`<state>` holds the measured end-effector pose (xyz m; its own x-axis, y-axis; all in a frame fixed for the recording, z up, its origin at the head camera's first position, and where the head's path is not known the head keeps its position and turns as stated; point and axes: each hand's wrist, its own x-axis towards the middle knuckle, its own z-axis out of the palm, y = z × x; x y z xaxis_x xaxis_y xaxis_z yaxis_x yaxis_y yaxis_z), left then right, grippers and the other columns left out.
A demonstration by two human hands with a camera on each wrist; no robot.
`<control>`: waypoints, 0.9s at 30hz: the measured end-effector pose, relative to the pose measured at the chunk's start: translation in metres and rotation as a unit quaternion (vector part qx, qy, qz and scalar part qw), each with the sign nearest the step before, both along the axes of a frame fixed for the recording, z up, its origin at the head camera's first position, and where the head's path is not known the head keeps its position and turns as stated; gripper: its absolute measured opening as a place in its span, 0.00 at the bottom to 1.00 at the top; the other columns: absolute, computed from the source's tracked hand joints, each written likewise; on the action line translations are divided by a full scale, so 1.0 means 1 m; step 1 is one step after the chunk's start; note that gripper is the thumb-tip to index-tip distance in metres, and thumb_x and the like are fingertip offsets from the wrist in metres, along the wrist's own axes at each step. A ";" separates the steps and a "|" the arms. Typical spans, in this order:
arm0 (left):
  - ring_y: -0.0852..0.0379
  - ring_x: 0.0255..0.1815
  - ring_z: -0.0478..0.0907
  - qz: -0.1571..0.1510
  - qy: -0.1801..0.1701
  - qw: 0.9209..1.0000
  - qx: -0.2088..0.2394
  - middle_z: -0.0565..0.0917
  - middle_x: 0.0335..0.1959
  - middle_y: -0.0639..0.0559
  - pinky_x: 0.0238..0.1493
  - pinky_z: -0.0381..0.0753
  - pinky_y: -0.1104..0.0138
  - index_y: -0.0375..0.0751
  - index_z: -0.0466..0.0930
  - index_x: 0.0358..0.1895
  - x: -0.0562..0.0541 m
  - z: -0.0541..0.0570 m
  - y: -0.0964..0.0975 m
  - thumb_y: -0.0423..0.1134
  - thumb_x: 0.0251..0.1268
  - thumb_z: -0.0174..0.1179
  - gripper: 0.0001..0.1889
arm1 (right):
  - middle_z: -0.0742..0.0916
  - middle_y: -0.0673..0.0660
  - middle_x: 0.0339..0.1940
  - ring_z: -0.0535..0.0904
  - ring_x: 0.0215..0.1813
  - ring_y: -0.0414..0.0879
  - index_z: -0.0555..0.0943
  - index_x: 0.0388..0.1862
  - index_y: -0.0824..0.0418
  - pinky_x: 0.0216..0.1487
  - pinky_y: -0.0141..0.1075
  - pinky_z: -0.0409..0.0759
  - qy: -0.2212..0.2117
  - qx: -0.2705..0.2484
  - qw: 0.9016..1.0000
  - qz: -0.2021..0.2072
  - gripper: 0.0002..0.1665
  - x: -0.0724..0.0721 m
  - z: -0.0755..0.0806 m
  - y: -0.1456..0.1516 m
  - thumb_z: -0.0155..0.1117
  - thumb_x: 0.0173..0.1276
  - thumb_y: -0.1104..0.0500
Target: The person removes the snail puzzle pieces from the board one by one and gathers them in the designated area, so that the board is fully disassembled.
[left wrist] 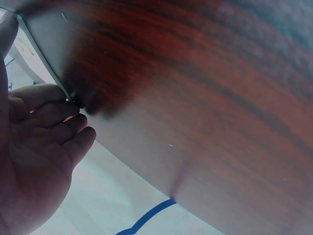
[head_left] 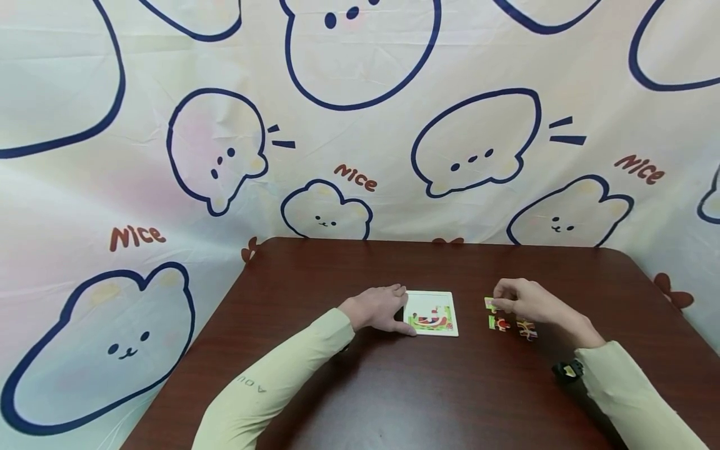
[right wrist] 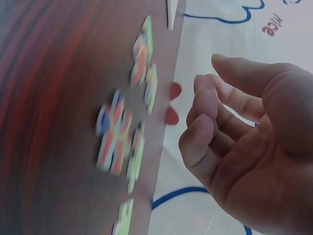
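A white-framed jigsaw board [head_left: 423,300] lies flat on the table, with colourful pieces [head_left: 432,320] fitted across its lower part. My left hand [head_left: 379,309] rests along its left side, thumb at the near corner and fingertips at the far one. In the left wrist view the fingers [left wrist: 73,122] are loosely bent beside the board's edge. To the right of the board, my right hand [head_left: 529,303] hovers over loose jigsaw pieces, its fingertips overlapping a green piece [head_left: 489,304]. In the right wrist view the thumb and fingers [right wrist: 198,142] stand apart, with nothing visible between them.
Near the right hand lie a red-and-green piece [head_left: 499,323] and a dark, yellow-patterned cluster [head_left: 527,329]. The brown table [head_left: 394,387] meets a printed curtain [head_left: 394,144] along its back edge. A dark band [head_left: 568,371] is on the right wrist.
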<state>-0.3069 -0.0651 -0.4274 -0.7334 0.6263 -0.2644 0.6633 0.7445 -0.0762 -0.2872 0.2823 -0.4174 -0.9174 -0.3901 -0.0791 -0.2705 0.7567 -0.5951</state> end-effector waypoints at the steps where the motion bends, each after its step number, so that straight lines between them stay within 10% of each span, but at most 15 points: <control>1: 0.53 0.80 0.54 0.000 0.001 1.000 0.000 0.59 0.79 0.47 0.76 0.61 0.61 0.43 0.60 0.75 0.000 0.000 0.000 0.79 0.57 0.47 0.52 | 0.81 0.54 0.26 0.75 0.21 0.45 0.78 0.39 0.58 0.21 0.37 0.76 -0.003 -0.003 1.000 0.002 0.10 -0.001 0.000 -0.003 0.62 0.72 0.52; 27: 0.53 0.80 0.54 -0.009 0.004 1.000 0.004 0.59 0.78 0.46 0.76 0.60 0.61 0.42 0.60 0.75 -0.002 -0.002 0.000 0.79 0.57 0.47 0.52 | 0.82 0.52 0.28 0.75 0.23 0.43 0.80 0.47 0.58 0.25 0.35 0.75 0.001 0.044 0.997 0.064 0.13 -0.021 -0.016 -0.075 0.67 0.67 0.55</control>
<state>-0.3088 -0.0652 -0.4293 -0.7244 0.6412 -0.2534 0.6756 0.7334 -0.0757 -0.3082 0.2076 -0.4331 -0.8609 -0.4954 -0.1161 -0.3689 0.7649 -0.5280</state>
